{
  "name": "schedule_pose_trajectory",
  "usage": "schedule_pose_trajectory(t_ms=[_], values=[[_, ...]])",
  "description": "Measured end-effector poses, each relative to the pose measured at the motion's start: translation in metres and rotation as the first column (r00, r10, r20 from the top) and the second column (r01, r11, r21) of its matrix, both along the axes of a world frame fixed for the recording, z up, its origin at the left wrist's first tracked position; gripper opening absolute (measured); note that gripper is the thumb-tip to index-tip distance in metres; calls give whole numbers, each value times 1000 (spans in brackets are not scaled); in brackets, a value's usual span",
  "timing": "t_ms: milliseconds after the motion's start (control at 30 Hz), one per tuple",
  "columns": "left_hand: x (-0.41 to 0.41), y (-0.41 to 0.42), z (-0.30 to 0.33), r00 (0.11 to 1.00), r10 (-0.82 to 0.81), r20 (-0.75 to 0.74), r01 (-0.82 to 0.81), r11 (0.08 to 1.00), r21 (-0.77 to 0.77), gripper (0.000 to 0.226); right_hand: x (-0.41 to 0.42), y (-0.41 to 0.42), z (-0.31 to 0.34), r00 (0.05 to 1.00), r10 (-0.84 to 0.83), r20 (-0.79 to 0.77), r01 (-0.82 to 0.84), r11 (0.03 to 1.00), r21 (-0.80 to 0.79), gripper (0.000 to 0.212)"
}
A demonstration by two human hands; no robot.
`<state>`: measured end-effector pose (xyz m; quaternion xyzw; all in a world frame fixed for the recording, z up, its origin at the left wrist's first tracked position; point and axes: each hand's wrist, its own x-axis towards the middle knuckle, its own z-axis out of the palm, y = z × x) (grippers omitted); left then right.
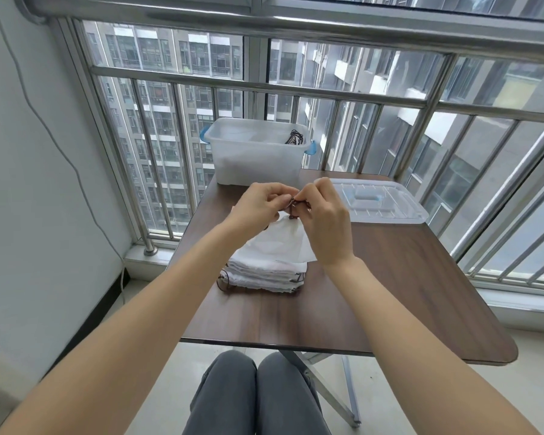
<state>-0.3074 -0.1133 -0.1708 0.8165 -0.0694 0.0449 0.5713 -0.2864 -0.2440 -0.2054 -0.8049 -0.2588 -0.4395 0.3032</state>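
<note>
Head view: dark cord (pixel 293 206) pinched between both hands' fingertips (pixel 285 200).

Single head cam, wide-angle, faces fwd + down; table (pixel 405 277) close below, window rail (pixel 264 86) beyond.

dark cord (pixel 296 205) mostly buried between the fingertips of left hand (pixel 258 205) and right hand (pixel 325 222), only a short loop shows, too small to tell if knotted. mouth of white bag (pixel 283 243) hidden behind both hands. far part of folded stack (pixel 264 273) covered by that bag and the right wrist; dark mark at its right corner too small to read. bin (pixel 252 161) walls frosted, contents a blur, only black cords (pixel 296 138) at the rim make out. table (pixel 421 293) far edge partly behind bin; knees (pixel 255 394) cut off by bottom edge
</note>
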Motion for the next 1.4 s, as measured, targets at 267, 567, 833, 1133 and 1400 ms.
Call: schedule_pose_trajectory(t_ms=[267,567,833,1133,1400], values=[[5,5,-3,997,80,-16,-80,997,8,12,3,-6,-4,979,155,-131,-132,976,172,2],[6,11,-5,907,374,195,-422,793,440,20,-1,-16,2,831,301,-468,31,814,579,20],[8,10,-13,875,416,247,-484,748,454,16,2,-18,-4,776,336,-534,116,756,644,22],[6,8,-11,874,400,274,-484,765,426,17,2,-21,8,751,416,-512,168,630,758,25],[3,6,-6,881,396,259,-468,813,347,19,4,-27,12,723,418,-550,192,642,742,18]])
